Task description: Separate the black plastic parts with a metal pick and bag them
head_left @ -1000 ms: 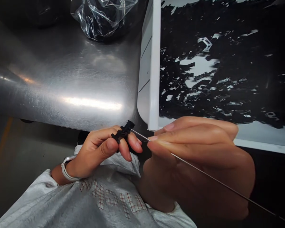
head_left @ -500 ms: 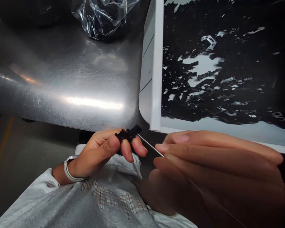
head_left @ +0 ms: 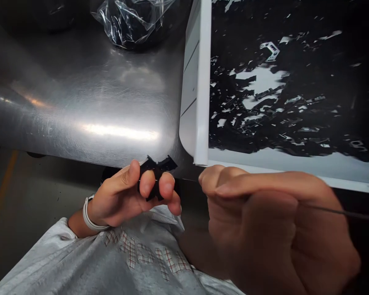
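Note:
My left hand (head_left: pixel 126 196) pinches a small black plastic part (head_left: pixel 156 174) between thumb and fingers, with its ends showing above them. My right hand (head_left: pixel 273 221) is closed in a loose fist close by on the right, apart from the black part. A thin dark wire or rod (head_left: pixel 335 210) runs out of that fist towards the right edge of the view. Its other end is hidden inside my right hand.
A white-walled tray (head_left: pixel 201 82) heaped with black parts lies ahead on the right, beside a stainless steel table (head_left: pixel 80 94). A clear plastic bag (head_left: pixel 132 20) with dark contents sits at the far edge. My grey sweatshirt fills the bottom.
The thin rod no longer reaches towards the black part. My right hand has closed into a fist around it, and my left hand has turned the black part in its fingers.

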The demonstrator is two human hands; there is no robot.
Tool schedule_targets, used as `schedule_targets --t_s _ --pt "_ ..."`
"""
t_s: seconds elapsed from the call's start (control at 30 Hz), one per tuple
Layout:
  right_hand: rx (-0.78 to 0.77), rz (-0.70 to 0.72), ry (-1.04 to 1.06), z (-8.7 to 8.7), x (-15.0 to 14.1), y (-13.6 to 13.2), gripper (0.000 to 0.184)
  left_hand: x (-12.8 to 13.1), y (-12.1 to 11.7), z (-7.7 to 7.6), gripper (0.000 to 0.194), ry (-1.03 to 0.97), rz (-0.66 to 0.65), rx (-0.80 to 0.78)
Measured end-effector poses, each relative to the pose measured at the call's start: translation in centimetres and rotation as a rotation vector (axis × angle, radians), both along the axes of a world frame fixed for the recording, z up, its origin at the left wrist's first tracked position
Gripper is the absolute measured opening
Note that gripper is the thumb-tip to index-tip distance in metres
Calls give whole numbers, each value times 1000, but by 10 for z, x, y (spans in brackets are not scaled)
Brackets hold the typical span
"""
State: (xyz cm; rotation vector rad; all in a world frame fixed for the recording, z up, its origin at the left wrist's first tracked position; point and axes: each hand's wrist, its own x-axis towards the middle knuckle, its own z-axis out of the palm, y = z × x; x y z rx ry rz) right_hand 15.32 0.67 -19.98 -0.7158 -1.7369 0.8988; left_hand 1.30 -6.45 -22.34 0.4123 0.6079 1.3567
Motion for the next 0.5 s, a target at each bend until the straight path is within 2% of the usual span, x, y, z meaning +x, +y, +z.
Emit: schedule_targets --t_s 0.1,0.2,0.37,0.43,0.5 --pt "-209 218 79 -1 1 -1 18 1 -2 0 63 -26 -42 47" --pt "-242 412 47 6 1 5 14 3 -3 -2 63 1 -71 61" --pt "-243 524 -60 8 8 18 19 6 0 -1 63 34 -92 20" --pt "-283 532 -21 1 12 16 18 6 1 0 61 -12 -92 33" --pt "-322 468 97 -6 15 10 20 5 2 1 58 -98 -93 47"
